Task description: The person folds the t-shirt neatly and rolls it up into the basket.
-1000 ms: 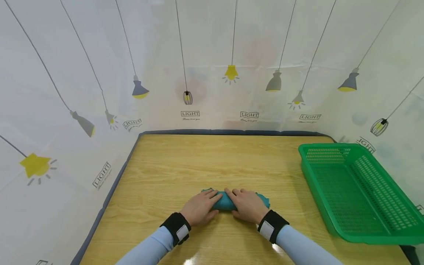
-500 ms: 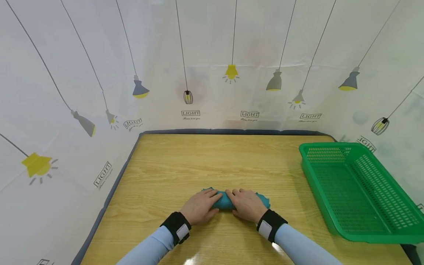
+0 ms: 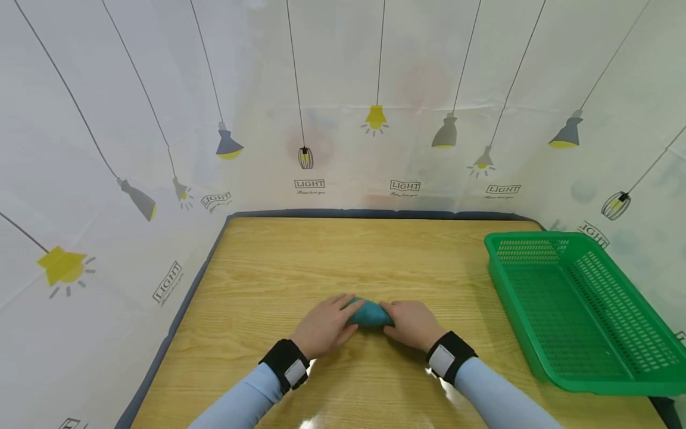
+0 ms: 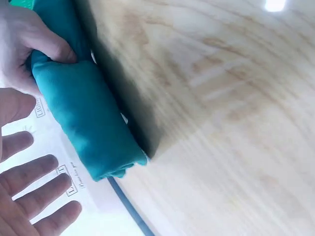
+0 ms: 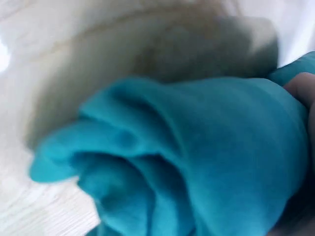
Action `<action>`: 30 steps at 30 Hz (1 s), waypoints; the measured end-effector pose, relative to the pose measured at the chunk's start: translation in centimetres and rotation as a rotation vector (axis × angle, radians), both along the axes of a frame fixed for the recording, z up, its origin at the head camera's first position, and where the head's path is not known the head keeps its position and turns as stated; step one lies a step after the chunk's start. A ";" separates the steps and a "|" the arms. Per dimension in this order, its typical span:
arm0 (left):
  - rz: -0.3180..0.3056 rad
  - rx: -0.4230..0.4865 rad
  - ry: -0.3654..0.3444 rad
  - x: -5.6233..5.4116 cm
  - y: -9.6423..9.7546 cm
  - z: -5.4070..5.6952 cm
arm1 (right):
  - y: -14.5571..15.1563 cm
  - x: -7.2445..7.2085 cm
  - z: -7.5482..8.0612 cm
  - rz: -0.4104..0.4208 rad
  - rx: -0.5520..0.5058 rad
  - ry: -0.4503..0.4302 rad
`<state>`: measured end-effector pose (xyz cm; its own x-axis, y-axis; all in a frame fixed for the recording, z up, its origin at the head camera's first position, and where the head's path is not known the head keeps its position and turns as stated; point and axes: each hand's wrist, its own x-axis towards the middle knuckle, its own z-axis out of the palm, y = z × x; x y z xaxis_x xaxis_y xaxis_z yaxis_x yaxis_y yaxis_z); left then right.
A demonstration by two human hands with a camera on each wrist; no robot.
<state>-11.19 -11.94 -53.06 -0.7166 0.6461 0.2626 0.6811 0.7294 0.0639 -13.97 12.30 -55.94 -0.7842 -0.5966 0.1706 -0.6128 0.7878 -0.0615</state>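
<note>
A teal cloth [image 3: 370, 314], rolled into a thick bundle, is between my two hands over the table. My right hand [image 3: 414, 325] grips it near the middle, thumb pressed into the fabric in the left wrist view. My left hand [image 3: 323, 326] is beside the other half of the roll; in the left wrist view its fingers [image 4: 42, 169] are spread and apart from the cloth [image 4: 83, 108]. Loose folds show at the end of the cloth [image 5: 147, 162] in the right wrist view, where only a bit of my right hand [image 5: 302, 91] appears at the edge.
A green perforated plastic basket [image 3: 584, 316] stands at the right of the wooden table [image 3: 343, 256]. White curtain-like sheeting [image 3: 343, 71] printed with hanging lamps closes off the back and sides.
Both hands lay on top of the roll before. My right hand has shifted slightly right and now grips the cloth, which is tilted, and my left fingers have come off it.
</note>
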 end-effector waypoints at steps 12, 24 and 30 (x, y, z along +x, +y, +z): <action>0.036 0.040 0.143 -1.6 1.4 3.4 | 4.1 -2.8 6.0 -0.184 -0.116 -0.192; 0.038 0.021 0.160 -2.2 2.1 4.6 | 8.9 -4.4 11.9 -0.345 -0.253 -0.214; 0.047 0.001 0.151 -2.5 2.8 5.2 | 13.3 -5.1 16.0 -0.465 -0.266 -0.033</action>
<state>-13.70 -9.15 -47.82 -0.6983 0.6127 0.3701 0.6481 0.7607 -0.0364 -19.07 25.58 -39.91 -0.9630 -0.1247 0.2390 -0.1973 0.9302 -0.3095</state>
